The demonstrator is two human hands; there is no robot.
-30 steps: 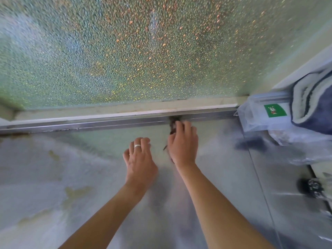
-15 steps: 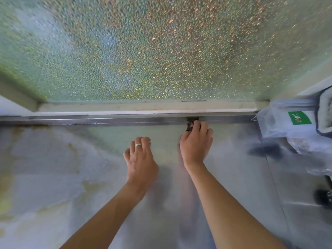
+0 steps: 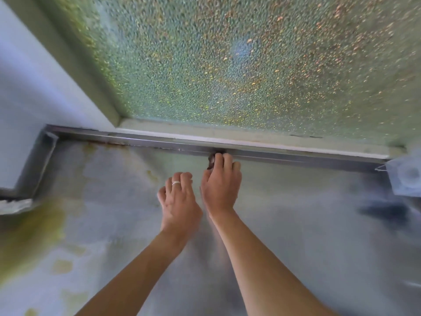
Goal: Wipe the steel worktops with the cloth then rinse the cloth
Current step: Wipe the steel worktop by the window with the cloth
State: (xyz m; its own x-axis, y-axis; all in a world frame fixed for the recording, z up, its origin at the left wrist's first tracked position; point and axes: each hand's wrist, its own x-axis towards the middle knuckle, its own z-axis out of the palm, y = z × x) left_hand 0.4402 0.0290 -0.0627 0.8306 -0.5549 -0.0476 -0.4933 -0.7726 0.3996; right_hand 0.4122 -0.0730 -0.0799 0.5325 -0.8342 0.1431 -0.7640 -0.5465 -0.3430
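Cloth under right hand

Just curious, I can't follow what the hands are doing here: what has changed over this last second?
The right hand, its fingers bunched on a small dark cloth, slid forward from the steel worktop to the back ledge below the frosted window. The view swung left, so the plastic bag sits at the right edge. The left hand with its ring stayed resting on the worktop.
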